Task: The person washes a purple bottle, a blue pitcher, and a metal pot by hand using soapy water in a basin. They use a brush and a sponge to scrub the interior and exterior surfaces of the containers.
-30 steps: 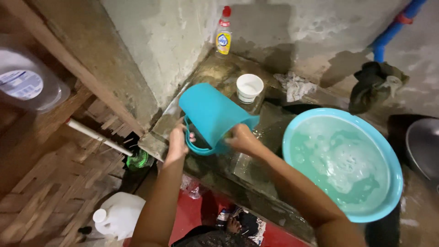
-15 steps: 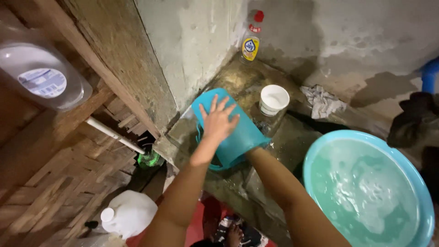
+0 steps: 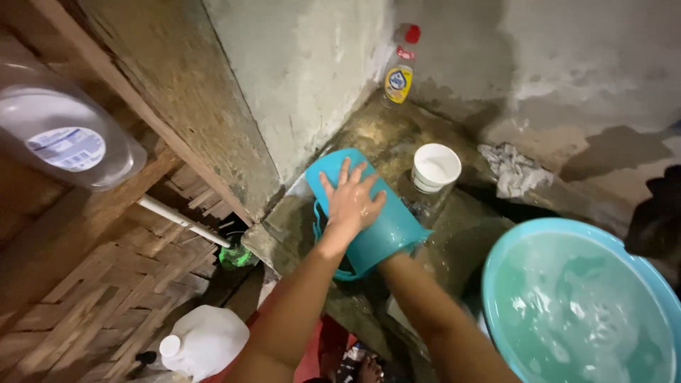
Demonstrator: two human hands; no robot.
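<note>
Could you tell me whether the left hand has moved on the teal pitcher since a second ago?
Yes. The left hand has gone from the teal pitcher's lower left edge to lie flat on top of it, closer to the white cup.

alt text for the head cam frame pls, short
A person's left hand lies flat, fingers spread, on a teal plastic pitcher tipped over on a wet concrete ledge; the right hand is hidden beneath the pitcher. Nearby are a white cup, a red-capped bottle and a blue basin of soapy water.
</note>
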